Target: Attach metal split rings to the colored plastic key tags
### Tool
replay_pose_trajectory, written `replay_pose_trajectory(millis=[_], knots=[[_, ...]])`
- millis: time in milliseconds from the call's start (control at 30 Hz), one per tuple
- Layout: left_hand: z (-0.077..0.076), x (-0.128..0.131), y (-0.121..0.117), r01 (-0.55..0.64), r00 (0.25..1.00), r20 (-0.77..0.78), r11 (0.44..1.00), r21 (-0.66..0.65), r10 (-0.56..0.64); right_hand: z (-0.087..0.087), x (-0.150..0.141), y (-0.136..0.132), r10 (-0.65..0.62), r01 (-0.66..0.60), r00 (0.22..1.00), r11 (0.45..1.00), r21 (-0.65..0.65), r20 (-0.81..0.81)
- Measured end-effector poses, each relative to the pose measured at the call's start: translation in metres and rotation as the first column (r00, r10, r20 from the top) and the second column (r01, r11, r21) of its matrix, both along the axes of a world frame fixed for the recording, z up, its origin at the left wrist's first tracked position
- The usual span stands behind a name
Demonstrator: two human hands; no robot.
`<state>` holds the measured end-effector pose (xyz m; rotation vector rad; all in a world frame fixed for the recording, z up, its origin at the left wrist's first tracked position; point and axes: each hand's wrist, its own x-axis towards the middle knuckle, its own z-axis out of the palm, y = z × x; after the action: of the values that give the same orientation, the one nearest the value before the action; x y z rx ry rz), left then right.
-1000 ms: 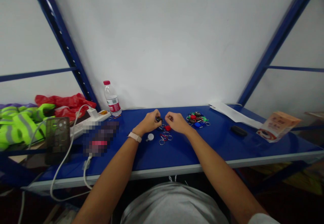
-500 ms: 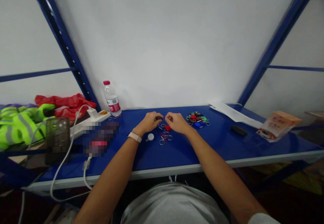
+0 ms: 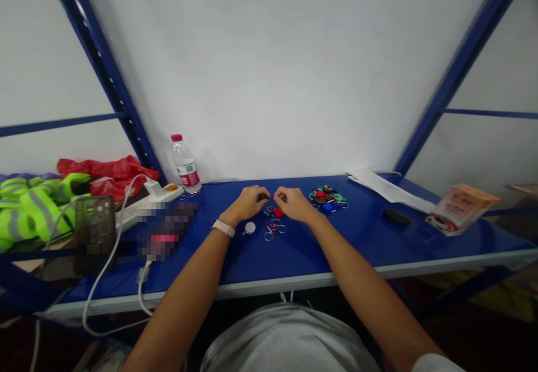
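My left hand [image 3: 251, 202], with a pale band on its wrist, is closed on a small dark piece [image 3: 263, 197] whose kind I cannot make out. Just to its right, my right hand [image 3: 292, 203] is pinched closed, and its fingers hide whatever may be in them. Below and between the hands lie a red round piece [image 3: 278, 213], a red clip-like piece [image 3: 272, 227] and several metal split rings [image 3: 269, 236]. A round piece with a pale face [image 3: 250, 228] rests under my left wrist. Right of my right hand sits a pile of coloured keyrings [image 3: 328, 198].
A bottle [image 3: 188, 167] stands by the wall. Left are a power strip [image 3: 130, 212], a white cable [image 3: 103, 274] and a blurred-out flat object [image 3: 168, 232]. Farther right on the blue table [image 3: 286, 260] lie white papers [image 3: 386, 187], a black case [image 3: 396, 217] and a box [image 3: 460, 209].
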<state>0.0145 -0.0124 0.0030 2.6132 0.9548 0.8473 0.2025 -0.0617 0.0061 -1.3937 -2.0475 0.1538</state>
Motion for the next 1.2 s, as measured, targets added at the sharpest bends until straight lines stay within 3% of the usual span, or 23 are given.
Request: replay_pose_trajectory(millis=[500,767,1200], knots=[[0.005,0.001,-0.007,-0.020,0.999,0.026,0.999,-0.026,0.021,0.000,0.000,0.000,0.005,-0.005,1.000,1.000,-0.007,-0.001],[0.001,0.001,-0.004,0.020,0.999,0.047,1.000,0.006,-0.021,-0.001,0.000,0.001,0.010,-0.010,1.000,1.000,0.006,0.003],[-0.007,0.000,0.001,-0.033,0.998,0.049,0.999,-0.002,0.033,-0.002,0.000,0.001,0.014,-0.014,1.000,1.000,-0.006,-0.008]])
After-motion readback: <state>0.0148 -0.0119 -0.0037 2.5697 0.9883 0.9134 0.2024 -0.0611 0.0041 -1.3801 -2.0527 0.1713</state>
